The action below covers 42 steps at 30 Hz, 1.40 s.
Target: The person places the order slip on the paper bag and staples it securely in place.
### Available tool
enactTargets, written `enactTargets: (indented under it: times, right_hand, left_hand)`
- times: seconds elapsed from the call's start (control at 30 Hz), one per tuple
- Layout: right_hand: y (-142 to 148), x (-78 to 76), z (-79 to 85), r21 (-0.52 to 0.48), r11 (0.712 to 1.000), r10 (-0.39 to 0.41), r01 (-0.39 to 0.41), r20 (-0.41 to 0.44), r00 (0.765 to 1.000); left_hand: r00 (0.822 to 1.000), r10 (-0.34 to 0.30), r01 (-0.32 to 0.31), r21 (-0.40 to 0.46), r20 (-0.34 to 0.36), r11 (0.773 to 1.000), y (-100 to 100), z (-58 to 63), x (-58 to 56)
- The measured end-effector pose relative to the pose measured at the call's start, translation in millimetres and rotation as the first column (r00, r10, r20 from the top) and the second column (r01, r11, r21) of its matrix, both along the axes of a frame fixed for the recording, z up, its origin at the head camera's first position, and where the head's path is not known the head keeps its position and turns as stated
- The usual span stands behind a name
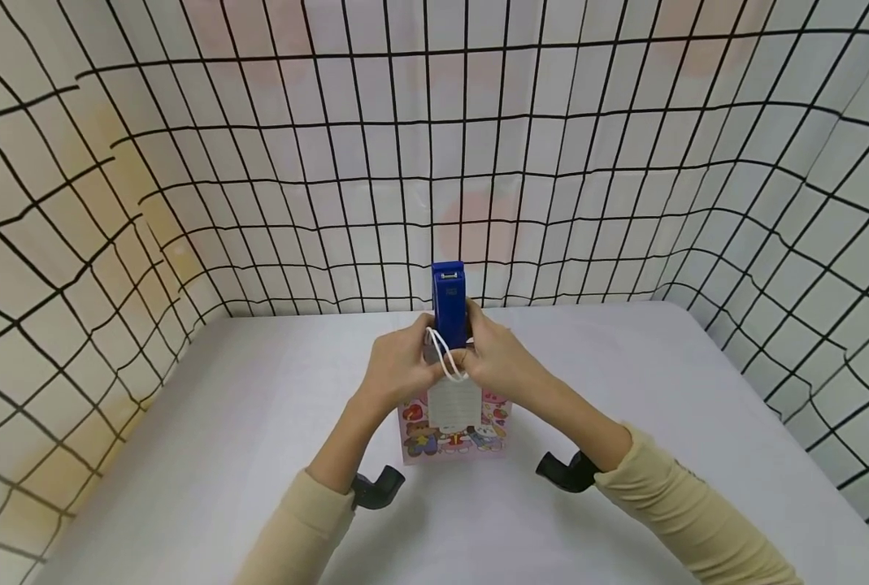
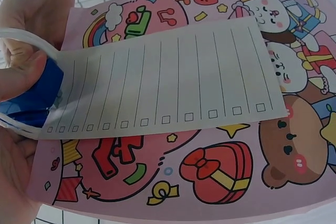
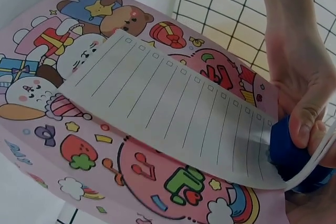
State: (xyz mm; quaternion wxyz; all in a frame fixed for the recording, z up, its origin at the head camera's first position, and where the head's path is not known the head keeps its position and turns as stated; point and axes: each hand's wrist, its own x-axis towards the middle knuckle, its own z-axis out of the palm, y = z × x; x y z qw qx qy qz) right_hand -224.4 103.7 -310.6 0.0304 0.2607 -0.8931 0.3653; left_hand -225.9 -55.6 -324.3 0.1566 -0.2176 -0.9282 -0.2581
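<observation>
A blue stapler (image 1: pixel 450 305) points away from me, with its front end over the top of a pink cartoon-print paper gift bag (image 1: pixel 419 447). My left hand (image 1: pixel 397 361) grips the stapler from the left and my right hand (image 1: pixel 503 361) from the right, thumbs close together on its near end. A white lined checklist sheet (image 2: pixel 168 82) hangs down the bag's front, its upper edge at the stapler's nose (image 3: pixel 289 153). The bag's white cord handle (image 1: pixel 443 353) loops over the thumbs. Fingers behind the bag are partly hidden.
The bag is on a white tabletop (image 1: pixel 258 455). Black wire-grid panels (image 1: pixel 354 179) with pale cloth behind them enclose the back and both sides. A black curved mount (image 1: pixel 378 487) sits at the left wrist and another (image 1: pixel 567 473) at the right.
</observation>
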Motion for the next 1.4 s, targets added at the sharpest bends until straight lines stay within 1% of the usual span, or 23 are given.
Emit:
enactTargets:
  times: [0.13,0.27,0.37,0.43,0.5,0.67,0.77,0.93,1.07,1.27,1.33,1.4]
  right_hand:
    - [-2,1.8,-5.3,-0.027,1.000,0.000,-0.001,-0.017,1.000]
    - [-3,3.2,-10.0,-0.027,1.000,0.012,-0.013,-0.045,0.999]
    - [-2,4.5,-10.6,-0.012,1.000,0.009,-0.010,-0.064,0.998]
    - [0,4.6,-9.7,-0.008,1.000,0.005,-0.005,-0.076,0.997]
    - [3,4.9,-7.9,-0.004,1.000,0.007,-0.007,-0.066,0.998]
    - [10,4.7,-0.1,0.008,1.000,0.018,-0.018,-0.015,1.000]
    - [14,5.2,4.1,0.005,1.000,0.025,-0.025,-0.003,1.000]
    - [15,6.0,6.2,-0.027,0.999,0.047,-0.046,0.018,0.999]
    - [16,5.8,5.3,-0.028,0.999,0.046,-0.045,0.023,0.999]
    - [20,2.0,7.5,-0.115,0.989,0.103,-0.098,0.042,0.994]
    - [22,1.3,8.8,-0.151,0.983,0.112,-0.102,0.060,0.992]
    - [23,1.0,8.9,-0.176,0.980,0.104,-0.088,0.083,0.991]
  left_hand:
    - [0.999,0.010,-0.009,0.032,-0.040,0.999,1,-6.2,1.9]
    - [0.996,0.037,-0.033,0.048,-0.077,0.998,0,-12.7,3.3]
    - [0.998,0.037,-0.035,0.042,-0.056,0.998,0,-13.7,4.3]
    - [0.999,0.026,-0.025,0.028,-0.042,0.999,1,-11.6,3.9]
    - [1.000,0.007,-0.007,0.007,-0.022,1.000,2,-8.5,4.0]
    - [1.000,-0.029,0.029,-0.050,-0.001,0.998,2,0.8,2.8]
    - [0.999,-0.045,0.046,-0.077,0.011,0.996,0,4.4,2.7]
    - [0.997,-0.074,0.077,-0.099,0.032,0.992,-2,6.6,3.0]
    - [0.995,-0.093,0.098,-0.116,0.048,0.988,-4,6.6,2.7]
    - [0.992,-0.098,0.108,-0.120,0.083,0.987,-5,6.8,1.8]
    - [0.991,-0.098,0.108,-0.115,0.093,0.988,-5,6.7,1.6]
    - [0.991,-0.099,0.108,-0.109,0.092,0.988,-5,6.5,1.5]
